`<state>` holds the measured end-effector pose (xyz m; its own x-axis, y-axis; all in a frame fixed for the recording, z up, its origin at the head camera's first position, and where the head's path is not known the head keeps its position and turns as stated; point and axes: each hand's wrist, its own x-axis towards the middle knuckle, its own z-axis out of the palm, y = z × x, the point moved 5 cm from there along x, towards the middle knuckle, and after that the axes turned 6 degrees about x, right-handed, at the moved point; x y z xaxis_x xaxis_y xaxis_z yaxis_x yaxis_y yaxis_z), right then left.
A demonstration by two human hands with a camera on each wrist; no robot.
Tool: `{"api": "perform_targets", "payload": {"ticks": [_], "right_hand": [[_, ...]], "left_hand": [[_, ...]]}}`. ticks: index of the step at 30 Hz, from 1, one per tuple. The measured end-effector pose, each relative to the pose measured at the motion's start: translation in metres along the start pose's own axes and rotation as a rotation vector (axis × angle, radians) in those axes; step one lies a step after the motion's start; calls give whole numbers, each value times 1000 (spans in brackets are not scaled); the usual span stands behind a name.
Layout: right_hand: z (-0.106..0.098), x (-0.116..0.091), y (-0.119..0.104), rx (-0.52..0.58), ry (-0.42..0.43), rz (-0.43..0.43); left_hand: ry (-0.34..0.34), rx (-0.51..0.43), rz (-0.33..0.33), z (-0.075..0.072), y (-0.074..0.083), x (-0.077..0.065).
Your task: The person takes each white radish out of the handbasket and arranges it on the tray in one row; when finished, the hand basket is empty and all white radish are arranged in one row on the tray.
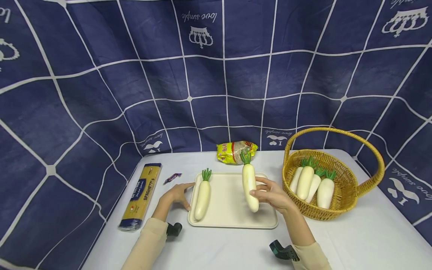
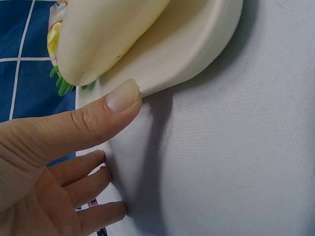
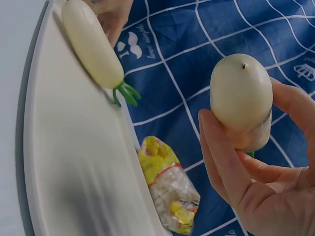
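Left hand [image 1: 176,194] is spread at the tray's [image 1: 226,213] left edge, thumb touching the rim, fingers loose; one white radish [image 1: 202,200] lies along that edge. Right hand [image 1: 275,194] holds a second radish [image 1: 249,183] between thumb and fingers, raised over the tray's right half, leaves toward the far edge. Farther out on the table [image 1: 229,247]: spaghetti pack [image 1: 143,193] along the left edge, basket [image 1: 314,213] of radishes toward the right, yellow bag [image 1: 233,152] at the far edge.
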<state>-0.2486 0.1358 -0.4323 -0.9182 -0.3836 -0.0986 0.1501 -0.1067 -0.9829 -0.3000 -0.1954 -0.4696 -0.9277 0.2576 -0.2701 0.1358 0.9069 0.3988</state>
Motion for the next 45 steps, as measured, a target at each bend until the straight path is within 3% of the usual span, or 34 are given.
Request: {"api": "perform_targets", "payload": {"ticks": [25,45], "right_hand": [[32,26,16,-9,-42,30],[55,51,44,97,-16,76]], "left_hand": [[2,23,12,0,4,0],[-3,22,10,0,1,1]]}}
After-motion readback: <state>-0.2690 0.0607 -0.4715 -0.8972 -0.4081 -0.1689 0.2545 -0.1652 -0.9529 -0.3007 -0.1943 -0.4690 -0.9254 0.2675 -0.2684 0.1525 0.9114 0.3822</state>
